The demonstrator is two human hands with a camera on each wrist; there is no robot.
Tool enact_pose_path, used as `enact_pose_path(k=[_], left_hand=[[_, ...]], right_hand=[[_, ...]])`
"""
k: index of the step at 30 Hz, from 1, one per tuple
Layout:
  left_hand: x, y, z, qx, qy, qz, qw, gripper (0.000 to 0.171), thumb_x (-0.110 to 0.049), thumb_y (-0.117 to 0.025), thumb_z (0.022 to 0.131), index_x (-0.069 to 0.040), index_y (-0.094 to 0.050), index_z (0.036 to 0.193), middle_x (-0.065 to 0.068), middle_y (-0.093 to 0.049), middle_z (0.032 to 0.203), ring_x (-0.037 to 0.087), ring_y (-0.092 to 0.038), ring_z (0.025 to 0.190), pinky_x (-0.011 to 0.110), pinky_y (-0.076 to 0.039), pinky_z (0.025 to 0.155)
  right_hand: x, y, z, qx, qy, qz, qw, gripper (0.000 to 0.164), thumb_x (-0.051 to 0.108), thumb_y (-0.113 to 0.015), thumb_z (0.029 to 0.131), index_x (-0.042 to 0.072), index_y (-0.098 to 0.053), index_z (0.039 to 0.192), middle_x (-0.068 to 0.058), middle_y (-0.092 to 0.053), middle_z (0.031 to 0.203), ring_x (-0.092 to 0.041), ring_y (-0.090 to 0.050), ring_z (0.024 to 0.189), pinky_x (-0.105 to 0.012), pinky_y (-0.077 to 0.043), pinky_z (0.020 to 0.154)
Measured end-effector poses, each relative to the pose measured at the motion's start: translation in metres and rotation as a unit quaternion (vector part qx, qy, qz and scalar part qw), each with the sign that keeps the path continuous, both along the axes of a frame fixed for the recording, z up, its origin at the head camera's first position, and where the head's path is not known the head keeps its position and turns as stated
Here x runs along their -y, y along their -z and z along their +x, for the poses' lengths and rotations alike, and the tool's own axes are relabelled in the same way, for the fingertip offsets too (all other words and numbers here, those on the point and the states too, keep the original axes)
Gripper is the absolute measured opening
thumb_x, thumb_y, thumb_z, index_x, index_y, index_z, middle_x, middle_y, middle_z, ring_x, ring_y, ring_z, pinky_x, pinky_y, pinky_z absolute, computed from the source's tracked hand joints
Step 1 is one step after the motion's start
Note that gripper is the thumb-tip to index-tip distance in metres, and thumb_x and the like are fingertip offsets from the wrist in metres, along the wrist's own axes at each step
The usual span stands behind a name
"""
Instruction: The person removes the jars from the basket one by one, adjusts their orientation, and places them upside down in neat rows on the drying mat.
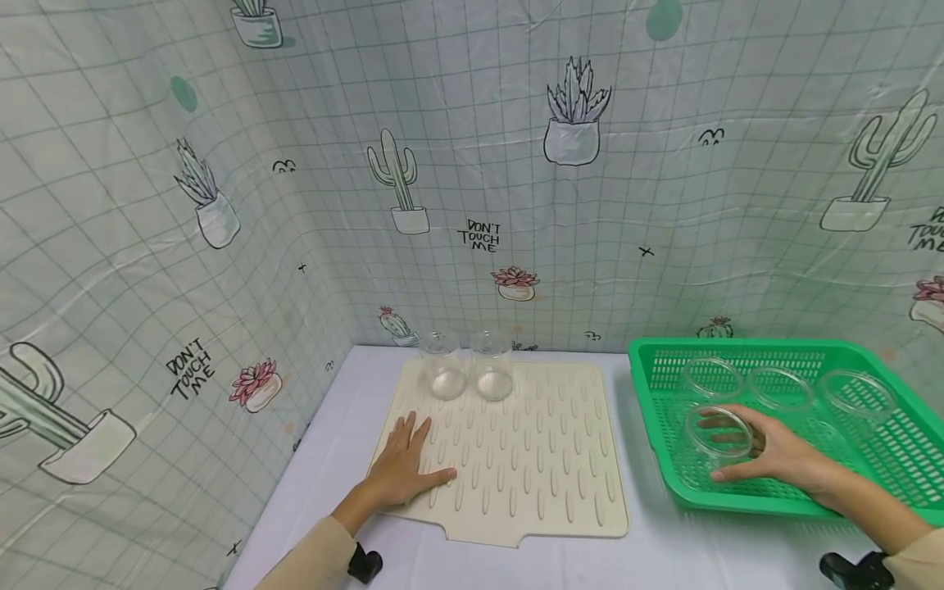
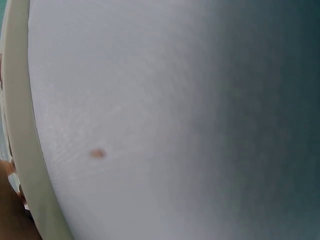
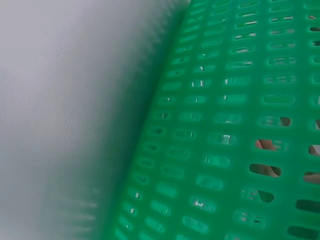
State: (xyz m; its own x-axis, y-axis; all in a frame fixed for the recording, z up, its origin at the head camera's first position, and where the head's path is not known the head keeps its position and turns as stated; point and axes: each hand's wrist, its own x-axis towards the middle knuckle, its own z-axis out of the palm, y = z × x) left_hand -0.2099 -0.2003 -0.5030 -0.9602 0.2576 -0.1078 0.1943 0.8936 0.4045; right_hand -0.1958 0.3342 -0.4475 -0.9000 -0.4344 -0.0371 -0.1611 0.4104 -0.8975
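In the head view, my right hand (image 1: 782,452) reaches into the green basket (image 1: 667,483) and grips a clear glass (image 1: 706,438), with thumb on the near side and fingers round the far side. My left hand (image 1: 401,469) lies palm down with spread fingers on the left part of a cream drying mat (image 1: 542,492). Beyond its fingertips, two clear glasses (image 1: 445,377) stand side by side at the mat's back left. The right wrist view shows the perforated basket wall (image 3: 210,115), with parts of the hand visible through its slots.
Several more clear glasses (image 1: 780,389) stand along the back of the basket. A white cloth (image 1: 575,565) covers the table. Behind it and on the left hangs a cactus-print curtain (image 1: 472,164). The mat's edge (image 2: 25,130) shows in the left wrist view.
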Motion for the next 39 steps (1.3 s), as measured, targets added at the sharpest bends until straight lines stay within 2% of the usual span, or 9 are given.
enact_pose_path(k=[6, 18, 23, 29, 36, 39], left_hand=[[0.001, 0.001, -0.001, 0.004, 0.0, -0.006, 1.0, 0.099, -0.07, -0.053, 0.076, -0.01, -0.02, 0.147, 0.016, -0.005, 0.152, 0.034, -0.001, 0.138, 0.051, -0.011, 0.109], [0.001, 0.001, -0.001, 0.009, 0.0, -0.004, 1.0, 0.101, -0.072, -0.052, 0.075, -0.01, -0.019, 0.147, 0.016, -0.004, 0.152, 0.034, 0.001, 0.138, 0.05, -0.009, 0.109], [0.0, -0.002, -0.001, 0.014, -0.001, 0.001, 0.9999, 0.101, -0.071, -0.053, 0.074, -0.01, -0.019, 0.147, 0.016, -0.004, 0.152, 0.034, 0.001, 0.138, 0.052, -0.009, 0.109], [0.0, -0.004, -0.001, 0.021, 0.0, 0.008, 0.9998, 0.101, -0.069, -0.055, 0.075, -0.009, -0.018, 0.147, 0.016, -0.004, 0.152, 0.035, 0.002, 0.138, 0.051, -0.008, 0.109], [0.0, -0.007, -0.001, 0.027, 0.009, 0.012, 0.9995, 0.099, -0.068, -0.053, 0.077, -0.009, -0.017, 0.147, 0.016, -0.002, 0.153, 0.035, 0.004, 0.138, 0.054, -0.008, 0.108], [0.0, -0.01, -0.002, 0.017, 0.015, 0.017, 0.9996, 0.098, -0.068, -0.052, 0.078, -0.01, -0.016, 0.148, 0.014, 0.0, 0.153, 0.034, 0.005, 0.138, 0.056, -0.008, 0.107]], right_hand=[[-0.003, -0.008, 0.006, -0.01, 0.012, 0.01, 1.0, 0.071, 0.004, -0.07, 0.08, 0.01, -0.033, 0.14, -0.025, -0.042, 0.132, -0.011, -0.055, 0.108, -0.033, -0.051, 0.078], [-0.01, -0.03, 0.022, -0.047, 0.056, 0.043, 0.996, 0.074, 0.005, -0.071, 0.079, 0.017, -0.033, 0.142, -0.008, -0.049, 0.129, -0.005, -0.052, 0.109, -0.028, -0.05, 0.075], [-0.014, -0.039, 0.027, -0.066, 0.055, 0.013, 0.996, 0.076, -0.003, -0.07, 0.078, 0.012, -0.032, 0.142, -0.007, -0.046, 0.131, -0.004, -0.049, 0.113, -0.028, -0.051, 0.074], [-0.016, -0.053, 0.028, -0.089, 0.082, -0.022, 0.992, 0.08, -0.012, -0.068, 0.074, 0.007, -0.03, 0.142, -0.006, -0.049, 0.126, -0.001, -0.052, 0.11, -0.029, -0.053, 0.071], [-0.016, -0.071, 0.029, -0.122, 0.077, -0.022, 0.989, 0.081, -0.017, -0.066, 0.073, 0.004, -0.029, 0.142, -0.001, -0.051, 0.125, -0.002, -0.052, 0.111, -0.026, -0.053, 0.071], [-0.012, -0.077, 0.029, -0.137, 0.081, -0.018, 0.987, 0.081, -0.018, -0.066, 0.072, 0.003, -0.029, 0.141, 0.0, -0.051, 0.123, -0.001, -0.052, 0.109, -0.026, -0.053, 0.07]])
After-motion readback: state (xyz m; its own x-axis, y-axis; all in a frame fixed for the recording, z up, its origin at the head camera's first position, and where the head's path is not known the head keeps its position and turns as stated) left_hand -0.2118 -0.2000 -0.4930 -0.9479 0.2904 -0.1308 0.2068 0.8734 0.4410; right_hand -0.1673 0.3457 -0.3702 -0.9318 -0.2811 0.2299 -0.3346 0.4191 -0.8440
